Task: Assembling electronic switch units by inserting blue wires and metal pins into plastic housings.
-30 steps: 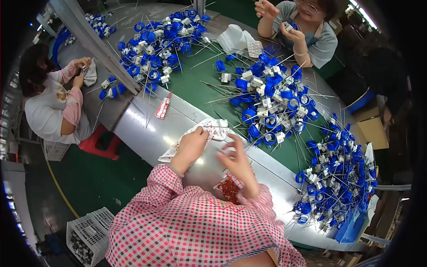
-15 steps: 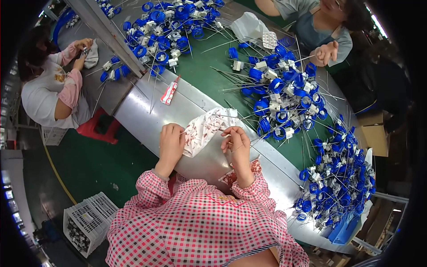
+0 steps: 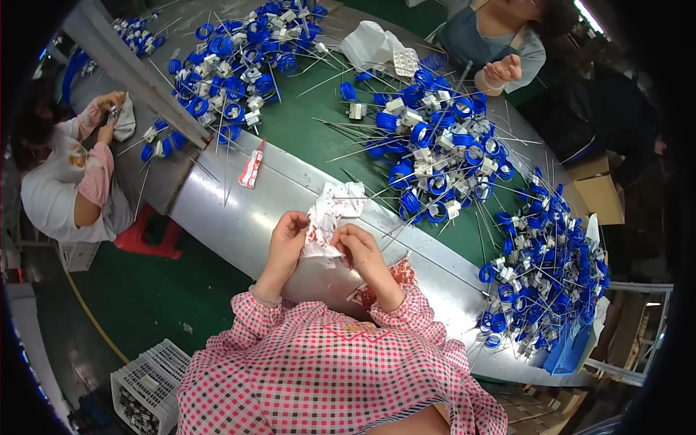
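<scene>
Surface: green-topped round worktable point(image 3: 304, 127) with a bare metal rim band point(image 3: 239, 210), where the person's hands work at the near edge.
Left hand point(image 3: 286, 243): fingers curled shut on the left edge of a white cloth with red stains point(image 3: 330, 217), lifted just off the rim, seemingly so it can be worked between both hands.
Right hand point(image 3: 359, 246): fingers pinched closed on the same cloth's lower right edge, close beside the left hand.
Cloth position: bunched between the two hands, its upper part lying over the metal band.
Under right forearm: red patterned rag point(image 3: 395, 275), flat on the rim.
Left along rim: small red-and-white tube point(image 3: 251, 168), lying flat within reach.
Beyond cloth: heaps of blue wire coils with white connectors and thin metal rods point(image 3: 435, 156), more heaped at right point(image 3: 551, 275), piled within arm's reach.
Far side: white plastic bag point(image 3: 370, 45).
Others: a person at left point(image 3: 65, 181) and another's hand across the table point(image 3: 505, 71).
</scene>
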Demonstrator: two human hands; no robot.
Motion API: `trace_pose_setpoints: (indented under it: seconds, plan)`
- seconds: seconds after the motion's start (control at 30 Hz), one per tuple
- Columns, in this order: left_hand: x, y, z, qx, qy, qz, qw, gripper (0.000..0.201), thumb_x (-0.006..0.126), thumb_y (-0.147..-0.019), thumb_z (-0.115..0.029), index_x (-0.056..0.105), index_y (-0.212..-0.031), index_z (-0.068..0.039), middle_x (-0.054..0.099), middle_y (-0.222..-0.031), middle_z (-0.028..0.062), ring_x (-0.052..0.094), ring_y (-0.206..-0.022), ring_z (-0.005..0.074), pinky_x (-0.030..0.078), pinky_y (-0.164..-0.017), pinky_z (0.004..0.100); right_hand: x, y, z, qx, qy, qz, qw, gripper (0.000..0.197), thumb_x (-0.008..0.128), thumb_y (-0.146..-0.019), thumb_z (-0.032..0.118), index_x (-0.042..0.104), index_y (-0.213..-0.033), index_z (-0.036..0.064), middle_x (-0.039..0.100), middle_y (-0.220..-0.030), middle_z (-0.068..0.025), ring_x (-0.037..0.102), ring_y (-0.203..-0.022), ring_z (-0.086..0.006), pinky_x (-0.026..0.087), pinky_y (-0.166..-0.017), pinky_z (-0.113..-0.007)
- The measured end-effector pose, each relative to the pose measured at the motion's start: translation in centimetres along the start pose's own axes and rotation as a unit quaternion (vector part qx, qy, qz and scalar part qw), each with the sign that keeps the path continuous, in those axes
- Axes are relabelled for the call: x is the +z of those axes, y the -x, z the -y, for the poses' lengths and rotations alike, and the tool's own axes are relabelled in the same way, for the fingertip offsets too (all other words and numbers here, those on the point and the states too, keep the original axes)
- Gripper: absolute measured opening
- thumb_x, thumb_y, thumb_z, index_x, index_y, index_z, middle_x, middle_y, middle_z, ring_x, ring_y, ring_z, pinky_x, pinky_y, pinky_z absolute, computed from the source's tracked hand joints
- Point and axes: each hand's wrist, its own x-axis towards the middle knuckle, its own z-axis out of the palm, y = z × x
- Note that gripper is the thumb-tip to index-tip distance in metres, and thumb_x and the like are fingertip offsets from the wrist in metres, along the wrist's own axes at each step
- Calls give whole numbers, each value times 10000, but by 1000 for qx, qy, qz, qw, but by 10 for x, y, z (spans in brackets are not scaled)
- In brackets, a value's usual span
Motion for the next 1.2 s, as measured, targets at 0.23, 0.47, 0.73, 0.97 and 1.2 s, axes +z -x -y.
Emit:
trace_pose_setpoints:
  seconds: [0.23,0.47,0.73,0.97,1.2]
  plan:
    - [6,-1,-2,-26,103,50,993,212,479,-730,99,380,-795,-76,435,-779,1,457,-735,81,383,-649,201,5,2,-1,-30,-221,-31,974,180,452,-880,134,547,-952,-1,534,-746,-37,524,-607,-98,412,-540,-197]
    - [11,1,-11,6,135,54,989,313,494,-661,156,338,-751,-100,406,-771,11,426,-726,94,365,-678,204,11,10,-2,-51,-340,-22,939,225,486,-867,88,522,-1047,-41,586,-958,-118,588,-843,-165,480,-774,-242]
    - [28,3,-8,1,212,68,975,314,490,-674,137,313,-729,-117,452,-732,11,496,-719,109,437,-640,222,3,20,16,-106,-283,-96,948,203,489,-849,30,540,-1030,-47,598,-932,-135,604,-805,-190,489,-748,-252]
    - [-30,-20,-38,30,-112,29,993,165,491,-732,54,409,-824,-56,498,-776,46,517,-720,148,439,-629,264,-71,43,55,-307,-190,-174,916,201,509,-845,55,551,-1022,-31,607,-894,-148,582,-657,-156,484,-597,-250]
    - [-25,-84,-72,289,-703,-241,603,303,565,-758,-133,466,-1006,9,472,-1034,187,439,-958,332,371,-812,425,-107,76,87,-390,-96,-187,897,239,426,-898,104,504,-1055,-58,581,-852,-160,562,-539,-155,453,-463,-205]
